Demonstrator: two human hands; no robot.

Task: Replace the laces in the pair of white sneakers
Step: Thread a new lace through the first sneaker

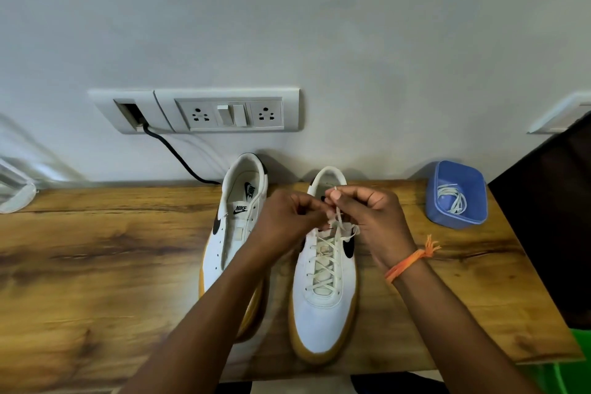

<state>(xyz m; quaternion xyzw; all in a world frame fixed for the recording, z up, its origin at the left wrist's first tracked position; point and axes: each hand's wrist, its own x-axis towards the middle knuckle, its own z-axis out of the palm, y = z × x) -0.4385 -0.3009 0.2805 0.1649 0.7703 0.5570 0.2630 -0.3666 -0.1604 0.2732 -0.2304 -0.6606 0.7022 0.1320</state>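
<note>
Two white sneakers stand side by side on the wooden bench [96, 265], heels toward the wall. The right sneaker [324, 307] carries a lace [326, 261] crossed through its eyelets; the left sneaker [236, 233] shows bare eyelets. Both hands work above the right sneaker's tongue. The right hand [372, 217] has its grip pinched on a lace end held upward; the left hand [287, 217] is curled at the lace near the top eyelets, apparently pinching it, though blur hides the contact. More laces [452, 200] lie in a blue tub [457, 217] near the bench's right edge.

Risk, as judged: a slipped pinch could let the lace slacken through the upper eyelets, or uneven pulling could leave unequal ends; the unheld shoe may also slide.
</note>
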